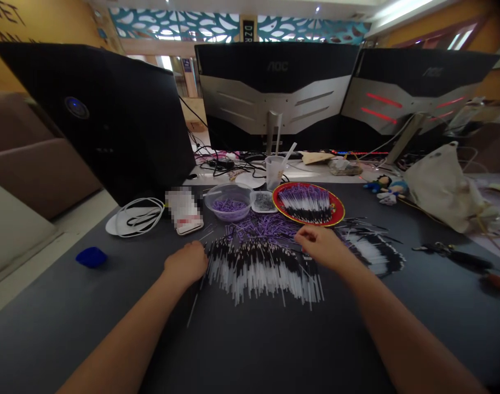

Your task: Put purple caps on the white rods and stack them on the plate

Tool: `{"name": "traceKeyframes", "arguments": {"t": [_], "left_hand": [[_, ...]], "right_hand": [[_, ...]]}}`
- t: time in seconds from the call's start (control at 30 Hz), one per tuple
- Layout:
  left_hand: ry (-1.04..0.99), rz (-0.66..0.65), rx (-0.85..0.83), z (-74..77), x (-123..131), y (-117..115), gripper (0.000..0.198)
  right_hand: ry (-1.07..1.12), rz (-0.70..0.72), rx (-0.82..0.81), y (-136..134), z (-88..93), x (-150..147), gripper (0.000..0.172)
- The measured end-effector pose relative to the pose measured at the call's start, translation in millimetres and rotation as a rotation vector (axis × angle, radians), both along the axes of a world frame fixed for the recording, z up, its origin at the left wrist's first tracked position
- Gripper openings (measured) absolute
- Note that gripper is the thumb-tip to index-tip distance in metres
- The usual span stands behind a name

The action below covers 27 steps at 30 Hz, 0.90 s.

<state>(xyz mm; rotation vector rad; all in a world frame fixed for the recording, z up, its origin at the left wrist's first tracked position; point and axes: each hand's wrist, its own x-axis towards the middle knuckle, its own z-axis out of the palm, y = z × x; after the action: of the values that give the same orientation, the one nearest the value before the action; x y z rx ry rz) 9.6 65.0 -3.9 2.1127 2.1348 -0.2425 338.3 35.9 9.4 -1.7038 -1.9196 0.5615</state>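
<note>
Black-tipped white sticks (262, 276) spread across a dark tabletop (89, 328); we work at their edges
Our left hand (187, 264) rests curled at the spread's left side; our right hand (320, 247) hangs half-curled above its top edge, any grip unclear; sticks lie roughly parallel, tips banded; beyond, a red plate (343, 209) carries a tidy purple-tipped stack (305, 202)

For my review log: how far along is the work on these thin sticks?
Looks done: purple-and-black sticks lie neatly stacked on the round red gold-rimmed plate. In hand: left hand and right hand sit at the edges of a loose spread of thin white-and-black sticks on the dark mat. Remaining: that spread, plus a smaller pile to the right.
</note>
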Motion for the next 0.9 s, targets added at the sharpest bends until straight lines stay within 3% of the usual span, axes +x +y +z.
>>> {"name": "traceKeyframes", "arguments": {"t": [0.13,0.27,0.67,0.9], "left_hand": [[-0.011,-0.047,-0.051,3.8,-5.8,2.1,0.031],[-0.017,-0.079,-0.094,5.2,-6.8,3.3,0.029],[0.002,-0.017,-0.060,6.5,0.6,-4.7,0.033],[-0.086,-0.036,0.015,7.0,6.2,-5.9,0.029]], "right_hand": [[-0.220,0.044,0.024,2.4,-20.1,2.5,0.017],[-0.233,0.082,-0.022,8.8,-28.0,5.7,0.015],[-0.264,0.102,-0.037,10.1,-34.1,2.7,0.011],[-0.274,0.109,-0.027,9.5,-33.7,2.8,0.012]]}}
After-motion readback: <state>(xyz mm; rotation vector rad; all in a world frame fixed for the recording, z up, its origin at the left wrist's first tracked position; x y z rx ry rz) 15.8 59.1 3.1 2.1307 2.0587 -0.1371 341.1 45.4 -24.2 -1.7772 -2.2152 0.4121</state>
